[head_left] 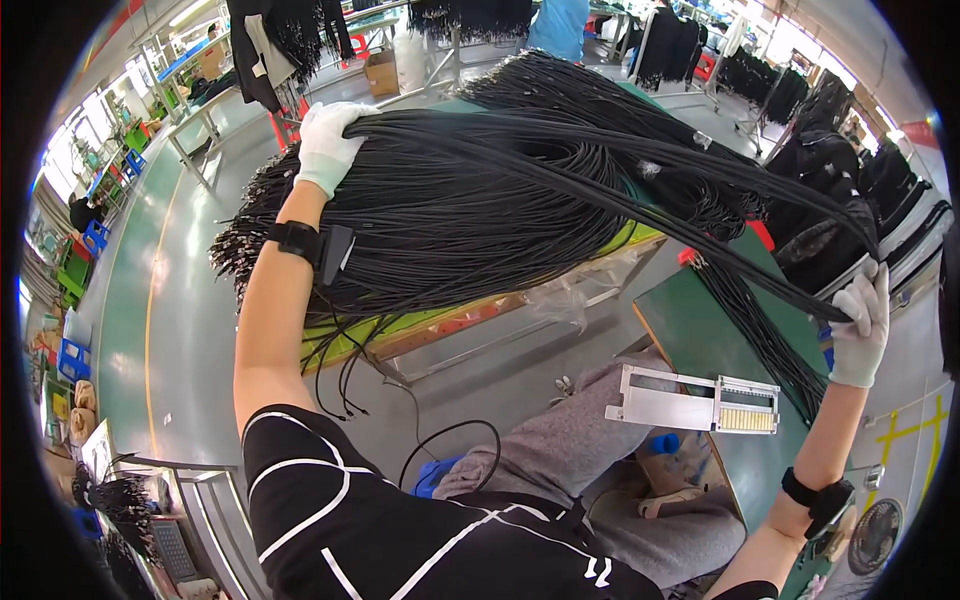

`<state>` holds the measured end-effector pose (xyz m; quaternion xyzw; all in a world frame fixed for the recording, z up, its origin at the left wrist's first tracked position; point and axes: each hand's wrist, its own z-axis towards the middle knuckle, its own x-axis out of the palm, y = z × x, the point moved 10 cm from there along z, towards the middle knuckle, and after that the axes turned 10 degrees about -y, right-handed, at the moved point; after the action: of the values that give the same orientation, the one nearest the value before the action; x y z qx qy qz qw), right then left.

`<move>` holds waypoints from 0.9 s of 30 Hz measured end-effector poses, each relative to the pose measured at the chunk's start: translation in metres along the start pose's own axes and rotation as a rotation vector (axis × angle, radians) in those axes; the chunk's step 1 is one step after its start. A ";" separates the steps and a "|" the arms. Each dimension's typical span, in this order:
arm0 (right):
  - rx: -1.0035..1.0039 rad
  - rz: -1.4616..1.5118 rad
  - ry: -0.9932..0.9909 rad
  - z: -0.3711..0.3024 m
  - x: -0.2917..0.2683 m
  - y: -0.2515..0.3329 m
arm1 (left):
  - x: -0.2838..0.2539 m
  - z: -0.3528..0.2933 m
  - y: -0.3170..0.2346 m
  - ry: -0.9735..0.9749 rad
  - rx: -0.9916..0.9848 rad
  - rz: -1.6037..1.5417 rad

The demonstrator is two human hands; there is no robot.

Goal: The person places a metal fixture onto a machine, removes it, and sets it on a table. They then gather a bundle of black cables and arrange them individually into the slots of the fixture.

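Note:
A long bundle of black cables (440, 126) stretches across the view between my hands, split into two strands toward the right. My left hand (330, 146), in a white glove, is closed round its left end above a large heap of black cables (450, 225). At the far right my right hand (862, 325), also gloved in white, grips the bundle's other end with bent fingers. The heap lies on a table with a yellow-green edge (400, 338), its metal-tipped ends pointing left. Some loose cables hang over the near edge.
A green worktop (665, 310) at my right carries another cable bunch (755, 335) and a metal frame fixture (690, 405). A second cable pile (560, 85) lies behind the heap. Racks of hanging cables (670, 45) stand farther back. A small fan (875, 535) is at lower right.

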<state>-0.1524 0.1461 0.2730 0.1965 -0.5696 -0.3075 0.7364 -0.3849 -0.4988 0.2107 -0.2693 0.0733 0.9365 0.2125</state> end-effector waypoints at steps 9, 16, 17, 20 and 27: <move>-0.150 -0.283 -0.166 -0.061 -0.051 0.050 | 0.095 -0.098 -0.015 0.813 -0.188 0.127; -0.066 -0.508 -0.046 -0.069 0.013 0.014 | 0.047 -0.023 -0.095 0.456 0.220 -0.100; -0.084 -0.586 -0.005 -0.077 0.046 0.019 | 0.039 0.003 -0.152 0.445 0.233 -0.391; 0.037 -0.655 0.317 -0.074 0.107 -0.007 | 0.013 0.030 -0.317 0.518 0.284 -1.070; 0.110 -0.368 0.149 -0.065 0.115 0.019 | -0.034 -0.025 -0.549 1.453 0.546 -2.294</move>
<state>-0.0674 0.0781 0.3497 0.3593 -0.4839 -0.3899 0.6962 -0.1070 -0.0233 0.1949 -0.5509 0.0854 -0.1530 0.8159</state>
